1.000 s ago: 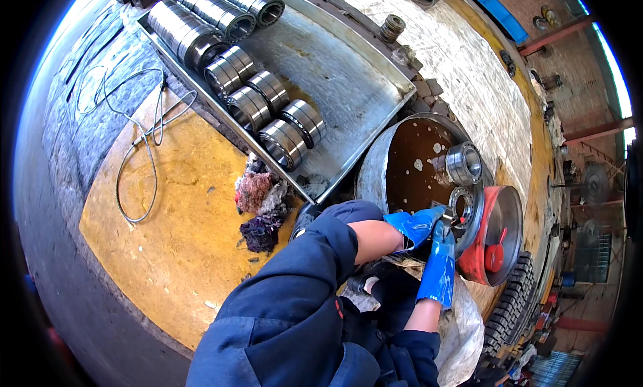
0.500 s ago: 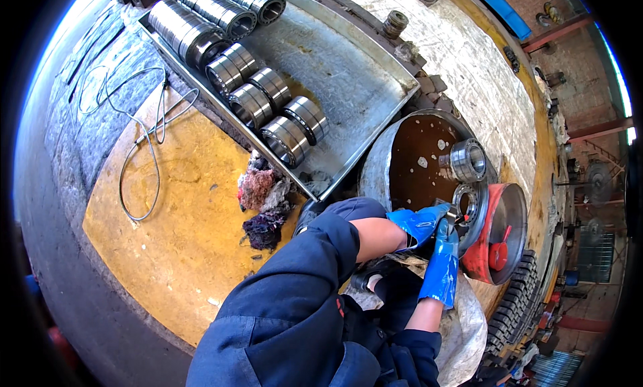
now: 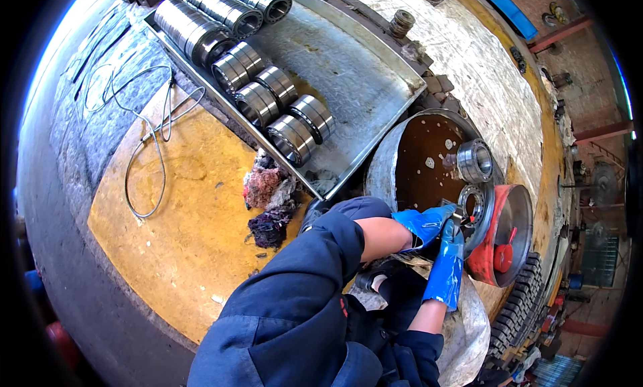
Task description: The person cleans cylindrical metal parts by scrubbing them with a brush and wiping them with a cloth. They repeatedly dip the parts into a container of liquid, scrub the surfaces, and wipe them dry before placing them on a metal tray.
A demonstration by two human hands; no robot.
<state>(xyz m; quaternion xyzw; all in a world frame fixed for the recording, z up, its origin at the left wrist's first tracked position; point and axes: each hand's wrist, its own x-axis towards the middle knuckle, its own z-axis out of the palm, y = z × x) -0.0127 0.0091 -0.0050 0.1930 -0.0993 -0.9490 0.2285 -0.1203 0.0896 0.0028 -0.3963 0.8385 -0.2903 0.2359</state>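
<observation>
**Both gloved hands closed on a small metal piece at the drum's near edge**

Head view: I have the left hand [image 3: 425, 225] and the right hand [image 3: 451, 247], both in blue gloves, meeting over the near side of the drum [image 3: 383, 167]. Grip narrow: fingers of both close about a metal piece [image 3: 458, 216], partly hidden by the gloves; I cannot tell how each finger bears on it.

Clearances as I read them. Beyond the fingertips, just beside them, a bearing ring [image 3: 479, 206] sits at the drum's right side, face toward me; a thicker bearing [image 3: 476, 160] stands near it, further out. Inward and left, the brown surface [image 3: 423, 156] inside the drum, with pale patches, gives the widest opening near the hands. To the right, room is tight: the red basin [image 3: 479, 261] crowds the drum, a red tool [image 3: 504, 258] inside it.

Left of the drum, the metal tray [image 3: 348, 72] brings its near corner close to my left forearm. Bearings [image 3: 291, 140] line its left side; its right half is bare. Rags [image 3: 269, 227] lie below that corner. Beyond them the yellow board [image 3: 174, 186] offers broad flat room, a thin cable [image 3: 161, 169] looped across its far end.
</observation>
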